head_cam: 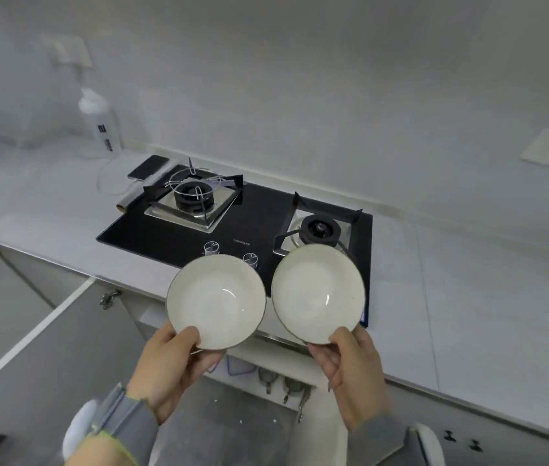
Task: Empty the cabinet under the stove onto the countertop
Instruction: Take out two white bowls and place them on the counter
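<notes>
I hold two cream bowls with dark rims in the air over the front edge of the black gas stove [252, 213]. My left hand [172, 368] grips the near rim of the left bowl [216, 301], thumb inside it. My right hand [350, 371] grips the near rim of the right bowl [318, 292] the same way. Both bowls tilt toward me and look empty. Below them the cabinet [266, 375] under the stove stands open, and small metal items and a blue-edged thing show inside its shadowed opening.
The open cabinet door [40, 348] swings out at my left. White countertop [468, 297] runs right and left of the stove. A white bottle [99, 124], a dark phone [146, 167] with a cable and a foil roll sit at the back left. A wire trivet rests on the left burner.
</notes>
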